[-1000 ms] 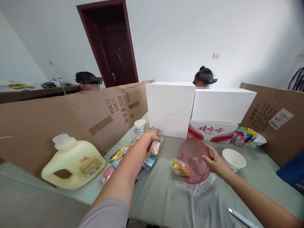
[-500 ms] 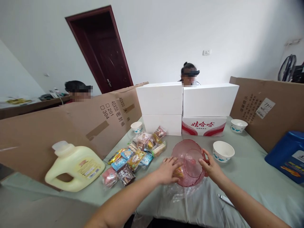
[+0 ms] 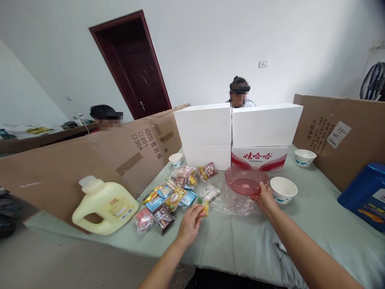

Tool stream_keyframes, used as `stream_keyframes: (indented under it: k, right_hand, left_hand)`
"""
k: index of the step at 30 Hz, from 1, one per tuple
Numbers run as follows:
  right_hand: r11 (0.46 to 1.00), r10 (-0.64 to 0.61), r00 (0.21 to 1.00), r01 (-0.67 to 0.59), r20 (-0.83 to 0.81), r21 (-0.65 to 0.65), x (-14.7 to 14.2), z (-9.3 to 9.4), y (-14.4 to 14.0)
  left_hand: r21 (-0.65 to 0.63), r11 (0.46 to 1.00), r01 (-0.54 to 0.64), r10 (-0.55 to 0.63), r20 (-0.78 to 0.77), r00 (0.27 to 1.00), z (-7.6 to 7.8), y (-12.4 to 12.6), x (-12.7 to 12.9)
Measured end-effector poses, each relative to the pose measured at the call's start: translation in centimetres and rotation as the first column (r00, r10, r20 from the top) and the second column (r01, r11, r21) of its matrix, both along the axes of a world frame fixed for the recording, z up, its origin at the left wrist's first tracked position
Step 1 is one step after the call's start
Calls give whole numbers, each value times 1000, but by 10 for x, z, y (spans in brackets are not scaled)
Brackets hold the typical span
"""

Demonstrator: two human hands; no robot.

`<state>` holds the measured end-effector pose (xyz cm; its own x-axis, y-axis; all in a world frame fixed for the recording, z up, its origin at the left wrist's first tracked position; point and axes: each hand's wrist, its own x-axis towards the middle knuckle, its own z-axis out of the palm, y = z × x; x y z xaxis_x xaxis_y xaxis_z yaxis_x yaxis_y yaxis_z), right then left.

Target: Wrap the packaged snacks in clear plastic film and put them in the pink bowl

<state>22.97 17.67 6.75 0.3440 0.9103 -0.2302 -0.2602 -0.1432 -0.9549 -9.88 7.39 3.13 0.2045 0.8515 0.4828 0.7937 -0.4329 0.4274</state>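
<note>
On desk, right hand [image 3: 264, 197] pinches pink translucent plastic bowl [image 3: 246, 180] rim, left hand [image 3: 189, 221] grips yellow snack packet [image 3: 205, 208]; one-sided pinch could tip bowl.

The room is bright with soft, even daylight; I cannot tell where it comes in. The white wall [image 3: 210, 44] and the white foam boxes [image 3: 237, 124] are close to washed out. Shadows are faint: a thin one under the yellow jug [image 3: 104, 206], a darker band below the tabletop [image 3: 315, 224] edge. The crinkled clear plastic [image 3: 233, 202] catches small glints. Straight lines bow toward the edges, the doorframe [image 3: 132, 66] leans, and the corners darken. Both forearms near the bottom look stretched and slightly soft.
</note>
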Motion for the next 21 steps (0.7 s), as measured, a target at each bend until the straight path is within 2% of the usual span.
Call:
stream_keyframes:
  k: [3,7,8,10,12,14,18,21]
  right_hand:
    - [1000,-24,999,24,-35,-10,-9,-7,20]
    - [997,-75,996,74,-45,-26,-11,-17,36]
    - [996,-84,995,83,-44,-36,-11,-21,37]
    - [994,-92,995,90,-35,-54,-10,-28,39]
    - [994,-86,996,84,-18,-66,-9,-37,38]
    - [994,-72,997,72,12,-81,-9,-45,35]
    - [995,-20,992,32,124,-95,-5,-61,23]
    - [998,49,968,-37,245,-52,3,-72,9]
  left_hand:
    - [-99,995,-21,13,-83,996,-6,-13,3]
    - [-252,968,21,-75,-206,976,-7,-22,3]
    - [-244,970,-2,-50,-205,978,-4,-20,2]
    - [-201,971,-132,95,-184,978,3,-6,3]
    - [-194,930,-313,277,-192,941,12,17,9]
    - [-256,881,-397,333,-259,907,18,46,22]
    - [-399,885,-239,113,-315,942,20,94,56]
    - [-450,878,-161,54,-242,969,15,111,66]
